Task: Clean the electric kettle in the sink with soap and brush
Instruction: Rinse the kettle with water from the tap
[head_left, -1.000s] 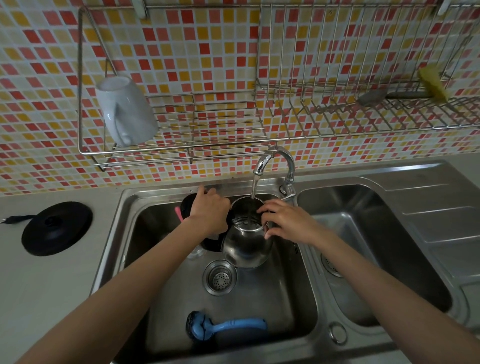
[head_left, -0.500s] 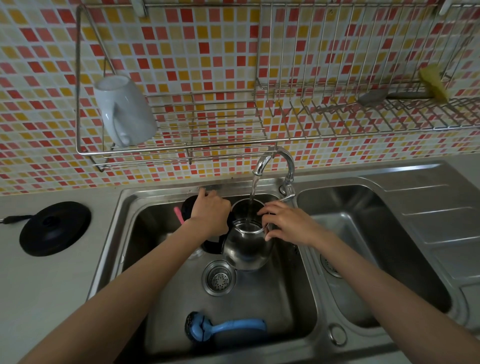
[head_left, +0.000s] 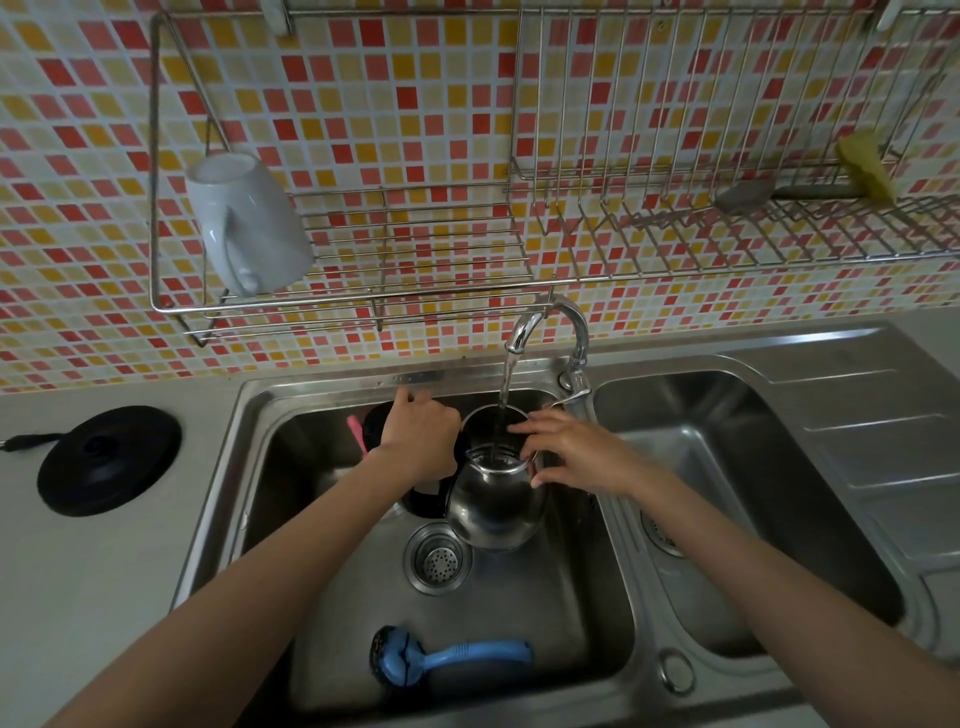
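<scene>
Kettle (head_left: 493, 499) sits mouth-up in the left basin of the sink (head_left: 545, 613), under the stream from the tap (head_left: 550, 322). Our left grip (head_left: 421, 441) is curled round its black handle, one finger lying straight. Our right grip (head_left: 571, 452) lays spread, lightly bent fingers on the open rim; whether it pinches or only touches we cannot tell. Further out, the brush (head_left: 452, 660) lies on the basin floor toward us from both grips, its blue handle pointing right. We judge the right grip freer to fetch it.
</scene>
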